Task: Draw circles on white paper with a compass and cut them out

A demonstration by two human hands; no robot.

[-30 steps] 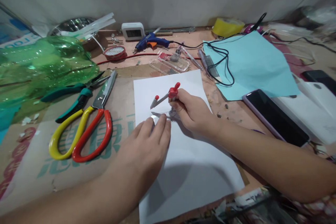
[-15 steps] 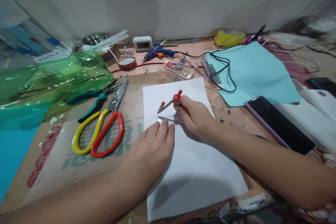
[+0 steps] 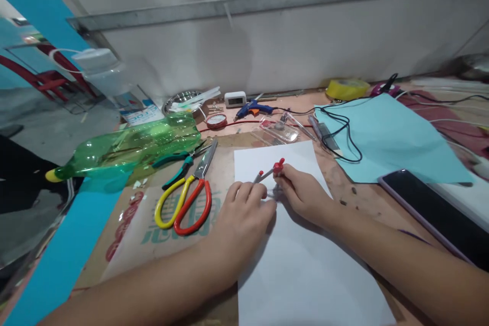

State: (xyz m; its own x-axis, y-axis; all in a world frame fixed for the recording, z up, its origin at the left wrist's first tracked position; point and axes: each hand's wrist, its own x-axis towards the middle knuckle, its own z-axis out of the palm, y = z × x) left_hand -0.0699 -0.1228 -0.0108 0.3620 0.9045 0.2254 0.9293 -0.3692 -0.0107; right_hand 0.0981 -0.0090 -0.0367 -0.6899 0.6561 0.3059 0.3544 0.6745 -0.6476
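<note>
A drawing compass [image 3: 268, 174] with a red head is tilted low over a white sheet of paper [image 3: 290, 265]. My right hand [image 3: 305, 196] pinches it just below the head, fingers closed. Close beside it, my left hand [image 3: 244, 216] rests over the paper with its fingers bent together near the compass legs. What lies under those fingertips is mostly hidden; a bit of a clear ruler [image 3: 273, 192] seems to show between the hands. Left of the paper lie scissors [image 3: 193, 191] with one yellow and one red handle.
Green-handled pliers [image 3: 185, 167] and a green plastic bottle [image 3: 130, 145] lie at the left. Behind the paper are a blue glue gun [image 3: 252, 108] and a clear phone case [image 3: 280, 131]. At the right are light-blue paper [image 3: 393, 137], a black cord [image 3: 349, 137] and a phone [image 3: 435, 214].
The camera view has tilted up and swung left. My left fingers, stretched over the ruler before, are now bent. My right hand still holds the compass.
</note>
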